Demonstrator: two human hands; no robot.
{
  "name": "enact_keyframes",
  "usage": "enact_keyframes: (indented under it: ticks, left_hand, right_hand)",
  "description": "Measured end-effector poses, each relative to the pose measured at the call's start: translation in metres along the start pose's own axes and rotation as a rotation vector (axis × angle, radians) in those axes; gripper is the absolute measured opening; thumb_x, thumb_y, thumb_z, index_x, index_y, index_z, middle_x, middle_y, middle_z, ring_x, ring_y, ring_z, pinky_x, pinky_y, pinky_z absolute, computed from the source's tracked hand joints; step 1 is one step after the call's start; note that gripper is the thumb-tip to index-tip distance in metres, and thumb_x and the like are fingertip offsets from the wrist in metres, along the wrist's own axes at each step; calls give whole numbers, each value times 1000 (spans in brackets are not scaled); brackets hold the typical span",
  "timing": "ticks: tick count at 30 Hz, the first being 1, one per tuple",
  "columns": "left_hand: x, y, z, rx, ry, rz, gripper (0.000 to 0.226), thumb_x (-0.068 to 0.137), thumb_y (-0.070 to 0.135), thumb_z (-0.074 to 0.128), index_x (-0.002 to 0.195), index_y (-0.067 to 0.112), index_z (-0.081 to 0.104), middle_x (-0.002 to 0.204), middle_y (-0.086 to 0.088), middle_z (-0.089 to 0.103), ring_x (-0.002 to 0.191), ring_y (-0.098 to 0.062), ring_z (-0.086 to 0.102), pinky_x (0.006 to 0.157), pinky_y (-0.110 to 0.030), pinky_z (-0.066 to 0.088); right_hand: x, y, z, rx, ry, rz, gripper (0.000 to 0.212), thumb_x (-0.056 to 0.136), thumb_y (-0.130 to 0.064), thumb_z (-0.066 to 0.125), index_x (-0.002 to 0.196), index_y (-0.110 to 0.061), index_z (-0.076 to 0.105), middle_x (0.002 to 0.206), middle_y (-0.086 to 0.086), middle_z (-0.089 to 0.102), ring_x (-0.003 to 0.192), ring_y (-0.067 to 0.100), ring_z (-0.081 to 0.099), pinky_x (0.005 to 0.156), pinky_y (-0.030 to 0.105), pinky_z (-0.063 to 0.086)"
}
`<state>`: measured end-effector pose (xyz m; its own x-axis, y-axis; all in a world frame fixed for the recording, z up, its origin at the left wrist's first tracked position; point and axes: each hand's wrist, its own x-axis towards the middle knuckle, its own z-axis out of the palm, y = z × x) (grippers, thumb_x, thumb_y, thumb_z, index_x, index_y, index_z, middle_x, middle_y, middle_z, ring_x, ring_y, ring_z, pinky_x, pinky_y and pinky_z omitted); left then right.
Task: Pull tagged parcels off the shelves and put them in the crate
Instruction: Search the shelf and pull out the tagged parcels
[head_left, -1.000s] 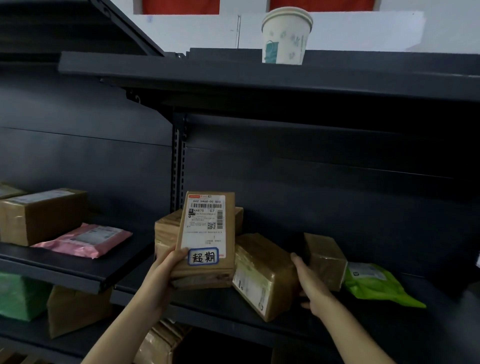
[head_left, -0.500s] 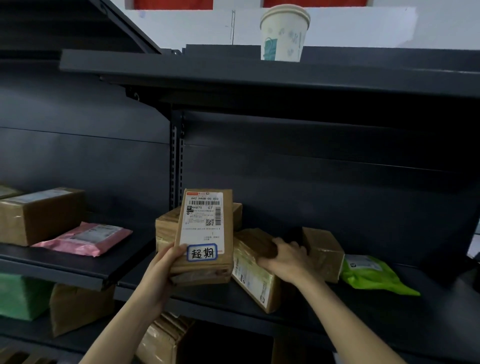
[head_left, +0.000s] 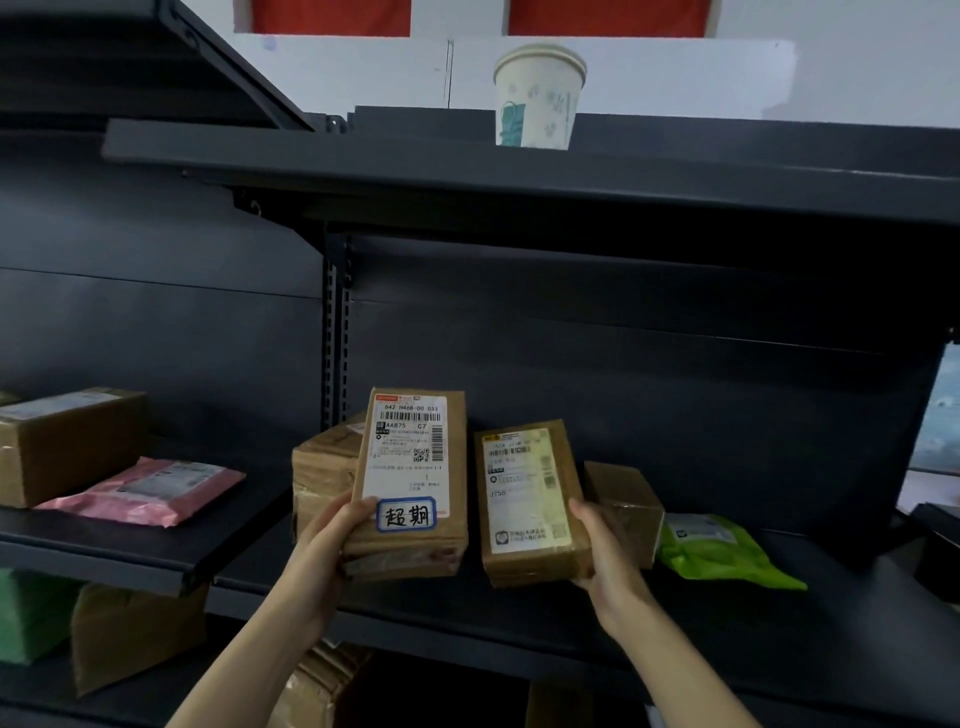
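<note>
Dark metal shelves (head_left: 519, 613), parcels all over. Left hand (head_left: 332, 540) has a closed grip on the tagged parcel (head_left: 410, 483), upright, handwritten tag facing out. Right hand (head_left: 605, 556) is clamped on a second brown parcel (head_left: 530, 504) just beside it, both in front of the shelf.

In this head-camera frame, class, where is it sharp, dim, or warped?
Head view: sharp label on the tagged parcel in the left hand; softer, yellowish label on the parcel in the right hand; dim shelves, edges bowing.

shelf (head_left: 519, 618) | 2 brown boxes (head_left: 631, 506), green mailer (head_left: 722, 553) | top shelf (head_left: 363, 166): paper cup (head_left: 537, 98)
</note>
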<state>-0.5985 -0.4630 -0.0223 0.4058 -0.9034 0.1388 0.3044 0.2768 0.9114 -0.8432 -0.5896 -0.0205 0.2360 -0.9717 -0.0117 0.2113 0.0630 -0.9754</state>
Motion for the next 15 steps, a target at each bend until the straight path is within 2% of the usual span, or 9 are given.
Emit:
enact_keyframes:
  ticks: [5,9,12,15]
  left_hand:
    - [0,0,5,-4,3,-20,28,65,37,72,92,28,75,102,-10,74,89,-23,72,64,-30,57]
    - [-3,-1,6,3,7,-15,40,58,37,80,96,26,73,102,-11,74,88,-23,72,69,-34,54]
    - [-5,-1,5,8,11,-7,50,59,39,76,105,22,68,103,-11,74,89,-25,72,74,-38,52]
    - [-8,0,3,12,15,3,50,61,38,75,107,20,66,101,-11,74,88,-24,72,74,-38,52]
  right_hand:
    - [-3,1,-5,39,12,-21,32,83,-38,61,112,-27,55,107,6,67,97,21,63,70,36,49]
    - [-2,2,-5,43,17,-33,26,82,-39,62,105,-30,56,106,5,67,95,20,63,68,35,49]
    - [0,5,-3,11,27,-30,32,80,-42,63,109,-29,55,107,6,66,96,21,62,73,37,50]
    - [6,6,2,-46,47,23,50,77,-46,65,120,-24,51,108,8,64,98,24,61,89,43,50]
